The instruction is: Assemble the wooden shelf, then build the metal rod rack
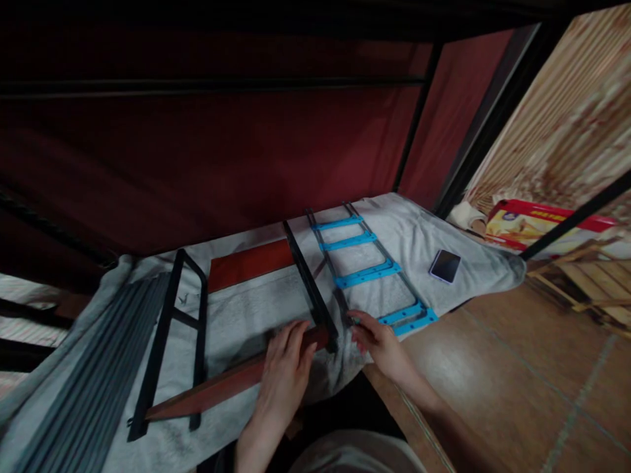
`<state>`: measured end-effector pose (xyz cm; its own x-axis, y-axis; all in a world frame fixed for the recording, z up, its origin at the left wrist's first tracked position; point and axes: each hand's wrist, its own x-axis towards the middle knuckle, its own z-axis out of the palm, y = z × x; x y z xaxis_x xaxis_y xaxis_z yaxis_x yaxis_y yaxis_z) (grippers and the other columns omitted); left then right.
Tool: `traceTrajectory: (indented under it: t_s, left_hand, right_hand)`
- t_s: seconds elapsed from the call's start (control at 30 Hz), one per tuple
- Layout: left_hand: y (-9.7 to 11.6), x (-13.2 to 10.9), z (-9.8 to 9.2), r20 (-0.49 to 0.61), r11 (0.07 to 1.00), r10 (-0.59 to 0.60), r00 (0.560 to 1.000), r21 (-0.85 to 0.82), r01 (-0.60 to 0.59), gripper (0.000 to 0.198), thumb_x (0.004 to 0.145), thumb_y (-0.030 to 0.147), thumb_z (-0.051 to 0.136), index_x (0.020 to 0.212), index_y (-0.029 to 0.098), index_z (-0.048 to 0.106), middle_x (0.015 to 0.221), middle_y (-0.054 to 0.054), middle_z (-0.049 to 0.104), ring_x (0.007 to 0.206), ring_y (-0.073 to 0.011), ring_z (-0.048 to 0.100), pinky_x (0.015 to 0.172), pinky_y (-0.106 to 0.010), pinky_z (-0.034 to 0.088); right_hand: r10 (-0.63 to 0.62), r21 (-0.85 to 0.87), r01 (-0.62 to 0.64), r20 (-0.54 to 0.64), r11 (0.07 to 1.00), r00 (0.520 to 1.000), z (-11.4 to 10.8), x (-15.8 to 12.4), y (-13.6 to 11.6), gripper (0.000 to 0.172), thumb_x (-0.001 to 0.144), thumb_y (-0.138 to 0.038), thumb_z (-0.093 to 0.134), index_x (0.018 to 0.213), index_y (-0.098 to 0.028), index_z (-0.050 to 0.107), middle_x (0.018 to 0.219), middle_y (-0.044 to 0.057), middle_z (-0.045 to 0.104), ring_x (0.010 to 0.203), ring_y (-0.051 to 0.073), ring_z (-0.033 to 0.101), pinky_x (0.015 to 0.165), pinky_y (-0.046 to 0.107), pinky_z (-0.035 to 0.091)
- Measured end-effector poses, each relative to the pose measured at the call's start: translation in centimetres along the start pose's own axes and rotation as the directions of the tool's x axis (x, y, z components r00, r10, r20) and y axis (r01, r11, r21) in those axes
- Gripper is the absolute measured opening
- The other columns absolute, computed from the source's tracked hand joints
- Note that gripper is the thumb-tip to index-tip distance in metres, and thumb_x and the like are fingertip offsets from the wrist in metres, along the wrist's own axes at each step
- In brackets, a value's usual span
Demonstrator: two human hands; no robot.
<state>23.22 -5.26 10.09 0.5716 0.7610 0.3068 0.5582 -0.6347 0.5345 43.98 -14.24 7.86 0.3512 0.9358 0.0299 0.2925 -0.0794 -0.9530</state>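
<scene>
Red-brown board [221, 384], lower centre: long axis slanting from lower left up rightward, right end at black bar [308, 279]. Left hand [288, 361]: laid over the board's right part; whether clamped, cannot be told. Right hand [371, 332]: fingertips together on a small dark piece [351, 320], kind unclear. Right of bar: blue-bracketed racks [367, 272], phone [445, 266]. Left: black side frame [165, 341], grey ribbed bundle [98, 381]. Beneath: grey blanket [419, 226]. Behind: dark red panel [236, 157]. Lower right: tan floor [517, 368].

Left hand [287, 360] at six o'clock, back upward, fingers angling toward one; right hand [371, 336] at five, fingertips pinching, pointing toward ten!
</scene>
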Motion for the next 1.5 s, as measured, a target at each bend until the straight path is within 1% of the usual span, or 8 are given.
traceTrajectory:
  t_s: [0.17,0.27,0.43,0.57,0.7,0.97,1.27,1.5]
  left_hand:
    - [-0.2,1.7,2.7,0.177,0.985,0.073,0.982,0.141,-0.098,0.034,0.097,0.028,0.044,0.128,0.024,0.057,0.120,-0.007,0.070,0.106,-0.0249,0.065,0.093,-0.043,0.051]
    - [-0.2,2.0,2.7,0.200,0.977,0.072,0.977,0.182,-0.109,0.033,0.098,0.029,0.042,0.125,0.023,0.059,0.117,-0.008,0.072,0.103,-0.0250,0.067,0.090,-0.042,0.052]
    - [-0.5,2.9,2.3,0.238,0.984,0.085,0.967,0.133,-0.120,0.032,0.098,0.031,0.041,0.118,0.025,0.065,0.112,-0.006,0.073,0.100,-0.0236,0.068,0.088,-0.039,0.054]
    - [-0.4,3.1,2.5,0.196,0.979,0.064,0.978,0.177,-0.099,0.036,0.097,0.031,0.044,0.128,0.022,0.059,0.115,-0.008,0.072,0.103,-0.0244,0.068,0.090,-0.039,0.054]
    - [0.0,3.3,2.8,0.268,0.960,0.091,0.959,0.231,-0.156,0.048,0.094,0.024,0.045,0.142,0.028,0.048,0.121,-0.006,0.071,0.108,-0.0242,0.067,0.091,-0.040,0.054]
    - [0.0,3.7,3.0,0.245,0.967,0.063,0.967,0.225,-0.120,0.043,0.094,0.027,0.048,0.136,0.029,0.057,0.122,-0.004,0.072,0.106,-0.0227,0.069,0.092,-0.036,0.054]
    - [-0.2,3.8,3.1,0.178,0.951,0.096,0.979,0.275,-0.143,0.040,0.093,0.028,0.049,0.131,0.031,0.062,0.115,-0.002,0.075,0.097,-0.0208,0.072,0.084,-0.033,0.058]
    - [-0.2,3.8,2.9,0.214,0.977,0.003,0.977,0.208,-0.049,0.041,0.094,0.031,0.049,0.134,0.031,0.057,0.118,-0.002,0.074,0.103,-0.0212,0.071,0.085,-0.033,0.057]
  right_hand:
    - [-0.030,-0.278,0.067,0.134,0.958,0.991,-0.9,1.0,2.4,0.032,0.093,-0.013,0.044,0.113,-0.017,0.068,0.088,0.005,0.072,0.079,0.016,0.069,0.071,0.026,0.053]
    - [-0.108,-0.371,0.177,0.198,0.912,0.974,-0.4,1.7,1.8,0.033,0.094,-0.011,0.045,0.113,-0.021,0.070,0.103,0.006,0.072,0.092,0.016,0.069,0.081,0.025,0.053]
    - [-0.195,-0.436,0.305,0.279,0.846,0.940,-0.1,3.3,1.5,0.037,0.095,-0.007,0.042,0.112,-0.023,0.071,0.102,0.004,0.068,0.091,0.013,0.066,0.079,0.020,0.051]
    - [-0.233,-0.433,0.383,0.360,0.816,0.903,-0.3,3.7,1.4,0.034,0.095,-0.007,0.042,0.111,-0.020,0.069,0.102,0.004,0.066,0.091,0.014,0.064,0.081,0.020,0.050]
    - [-0.275,-0.405,0.438,0.400,0.802,0.874,-0.6,3.7,1.0,0.027,0.096,-0.011,0.044,0.111,-0.018,0.066,0.100,0.004,0.065,0.090,0.014,0.063,0.080,0.021,0.050]
    - [-0.274,-0.381,0.367,0.275,0.849,0.921,-1.0,4.6,2.6,0.027,0.103,-0.019,0.036,0.112,-0.019,0.062,0.104,0.004,0.066,0.091,0.013,0.064,0.081,0.022,0.050]
    - [-0.417,-0.273,0.497,0.302,0.824,0.857,0.1,5.0,3.2,0.022,0.101,-0.019,0.041,0.103,-0.018,0.062,0.095,0.004,0.066,0.093,0.016,0.061,0.078,0.023,0.048]
    - [-0.412,-0.191,0.497,0.356,0.847,0.839,-0.6,5.8,2.0,0.018,0.099,-0.017,0.046,0.099,-0.018,0.064,0.094,0.004,0.068,0.093,0.016,0.062,0.078,0.024,0.047]
